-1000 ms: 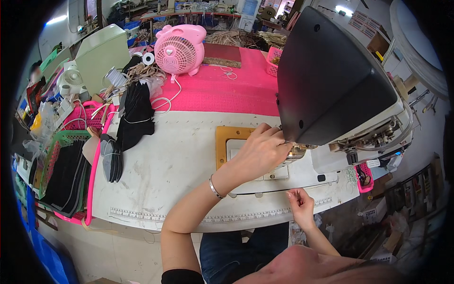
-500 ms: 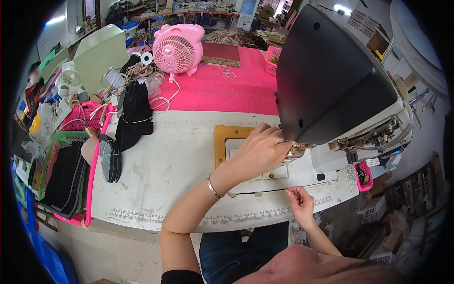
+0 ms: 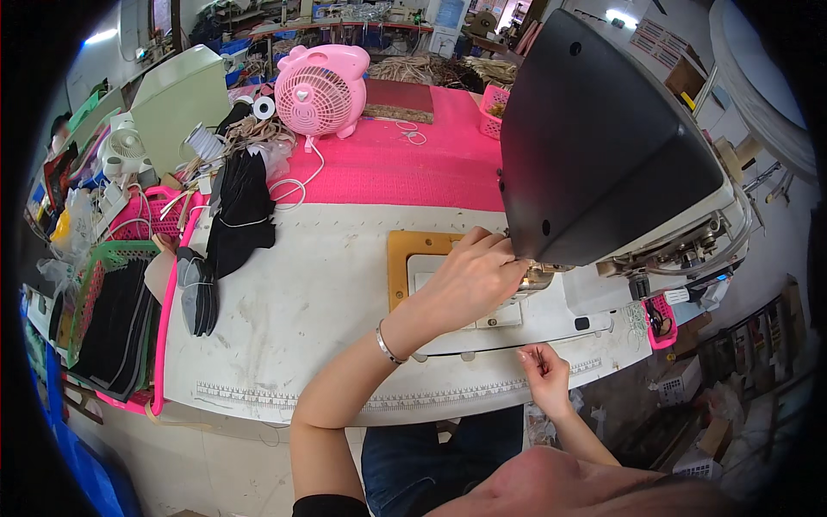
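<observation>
A sewing machine [image 3: 603, 146] with a large black cover stands over the right of the white table. My left hand [image 3: 479, 280], a bracelet on its wrist, reaches up to the metal parts under the machine's head. Its fingers are bent together there, and their tips are hidden. Below it, near the table's front edge, my right hand [image 3: 546, 376] is curled with thumb and fingers pinched. Something thin and dark shows between them, too small to name. A yellow-brown plate [image 3: 398, 263] surrounds the sewing area beside my left hand.
A pink fan [image 3: 320, 95] stands on the pink mat [image 3: 405, 177] at the back. At left lie bundled black fabric pieces [image 3: 244, 207], a grey bundle [image 3: 200, 297] and a green basket [image 3: 90, 314] with dark pieces. A small pink basket [image 3: 661, 320] hangs at the table's right.
Both hands keep nearly the same places and poses. The whole view has shifted very slightly.
</observation>
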Demonstrator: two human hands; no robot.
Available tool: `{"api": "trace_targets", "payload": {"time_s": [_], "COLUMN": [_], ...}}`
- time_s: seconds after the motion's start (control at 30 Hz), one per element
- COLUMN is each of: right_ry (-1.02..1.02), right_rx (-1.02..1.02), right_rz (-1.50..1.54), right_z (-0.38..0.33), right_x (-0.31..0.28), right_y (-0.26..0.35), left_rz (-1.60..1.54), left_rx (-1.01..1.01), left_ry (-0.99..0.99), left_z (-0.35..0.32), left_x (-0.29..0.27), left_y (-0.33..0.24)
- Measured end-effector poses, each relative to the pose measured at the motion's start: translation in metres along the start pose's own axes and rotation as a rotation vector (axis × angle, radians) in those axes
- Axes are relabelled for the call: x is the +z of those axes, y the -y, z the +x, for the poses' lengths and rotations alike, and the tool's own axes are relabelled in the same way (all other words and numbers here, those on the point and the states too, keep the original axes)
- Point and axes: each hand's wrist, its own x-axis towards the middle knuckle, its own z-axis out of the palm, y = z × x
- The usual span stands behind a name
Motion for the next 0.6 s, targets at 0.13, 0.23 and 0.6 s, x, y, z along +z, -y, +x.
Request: {"api": "trace_targets", "payload": {"time_s": [0.13,0.23,0.6], "right_ry": [-0.01,-0.015,-0.015], "right_rx": [0.0,-0.013,-0.024], "right_rz": [-0.008,0.001,0.008], "right_z": [0.0,0.001,0.001], "right_x": [-0.001,0.0,0.002], "right_y": [-0.004,-0.006,-0.004], "left_rz": [0.025,0.044,0.06], "left_rx": [0.019,0.03,0.042], "left_ry": [0.003,0.002,-0.018], "left_z": [0.001,0.002,0.0], "left_x": [-0.002,-0.003,0.001], "left_y": [-0.001,-0.001,0.001]}}
